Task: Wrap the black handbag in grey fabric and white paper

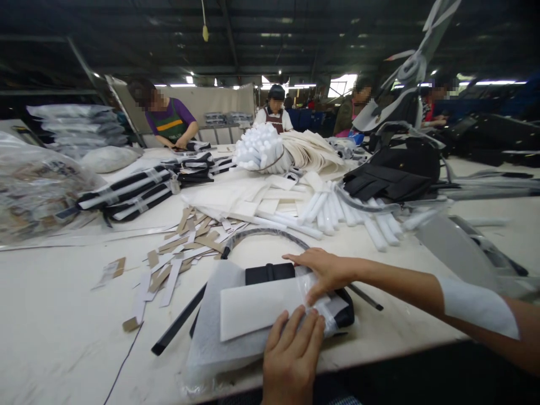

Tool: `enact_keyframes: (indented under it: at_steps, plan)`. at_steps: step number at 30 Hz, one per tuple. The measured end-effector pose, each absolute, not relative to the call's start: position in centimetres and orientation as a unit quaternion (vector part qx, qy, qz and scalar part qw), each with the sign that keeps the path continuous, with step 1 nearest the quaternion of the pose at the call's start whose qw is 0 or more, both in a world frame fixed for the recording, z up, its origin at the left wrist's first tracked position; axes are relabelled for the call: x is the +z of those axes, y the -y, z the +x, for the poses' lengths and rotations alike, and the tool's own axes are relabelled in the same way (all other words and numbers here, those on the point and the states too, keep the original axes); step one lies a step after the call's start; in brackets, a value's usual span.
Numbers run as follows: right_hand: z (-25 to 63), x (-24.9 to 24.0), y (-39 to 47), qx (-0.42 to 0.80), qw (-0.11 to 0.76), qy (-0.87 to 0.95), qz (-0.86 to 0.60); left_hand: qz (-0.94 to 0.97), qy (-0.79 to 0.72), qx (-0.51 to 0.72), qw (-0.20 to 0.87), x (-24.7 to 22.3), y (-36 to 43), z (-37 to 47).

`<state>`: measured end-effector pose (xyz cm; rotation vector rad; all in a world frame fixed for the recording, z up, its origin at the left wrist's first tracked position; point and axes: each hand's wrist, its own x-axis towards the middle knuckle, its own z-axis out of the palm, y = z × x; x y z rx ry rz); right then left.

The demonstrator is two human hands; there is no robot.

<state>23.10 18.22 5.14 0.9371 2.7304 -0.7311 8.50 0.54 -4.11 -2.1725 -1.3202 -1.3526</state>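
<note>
A black handbag (270, 273) lies on the table in front of me, partly covered by thin white wrapping (206, 343). On top rests a rectangular white foam sheet (253, 306). My left hand (293, 351) lies flat with its fingers stretched over the sheet's lower edge. Reaching in from the right, my right hand (327, 273) is spread over the bag's upper right part, its thumb near clear plastic on the sheet. A plastic-wrapped handle (270, 231) arches behind the bag. One dark strap (179, 319) sticks out to the left.
Loose cardboard strips (185, 250) are scattered to the left. White foam rods (329, 211) and stacked white sheets (314, 151) lie behind. A black bag (392, 174) stands at right, wrapped straps (130, 191) at left. Several people work across the table.
</note>
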Motion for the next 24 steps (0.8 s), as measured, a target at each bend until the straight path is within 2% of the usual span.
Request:
enact_keyframes:
  at_steps: [5, 9, 16, 21, 24]
  plan:
    - [22.2, 4.4, -19.9, -0.333, 0.102, -0.869, 0.352, -0.748, 0.461, -0.46, 0.128, -4.3, -0.6, 8.6]
    - [22.4, 4.0, -20.7, -0.405, 0.08, -0.83, 0.376, -0.755, 0.457, -0.451, 0.135, -4.0, -0.7, 8.2]
    - [22.1, 2.9, -20.5, -0.372, 0.021, -0.848, 0.377, -0.764, 0.436, -0.454, 0.14, -3.5, -0.6, 7.8]
    - [22.5, 3.9, -18.7, -0.313, -0.026, -0.876, 0.366, -0.756, 0.433, -0.466, 0.153, -3.9, -0.7, 7.9]
    - [23.5, 4.4, -16.7, -0.276, -0.004, -0.906, 0.322, -0.737, 0.423, -0.491, 0.189, -4.3, -1.1, 8.2]
